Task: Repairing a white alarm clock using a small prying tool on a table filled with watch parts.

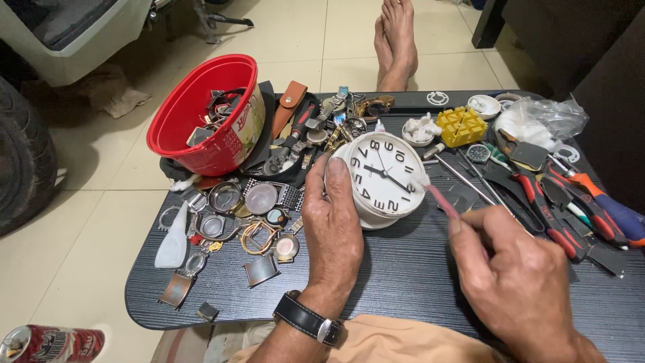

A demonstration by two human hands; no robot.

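Observation:
My left hand (332, 232) grips the left side of a round white clock (383, 176), thumb on its rim, holding it tilted up on the dark table (403, 275). A black-strapped watch sits on that wrist. My right hand (517, 275) pinches a pink-stemmed cotton swab (437, 193) whose white tip touches the clock's right edge.
A red tub (195, 121) of watch parts stands tipped at the back left. Several watch cases and straps (248, 215) lie left of the clock. Red-handled pliers and screwdrivers (571, 208), a yellow block (461, 126), cotton dishes and a plastic bag (544, 121) fill the right. A can (50, 344) lies on the floor.

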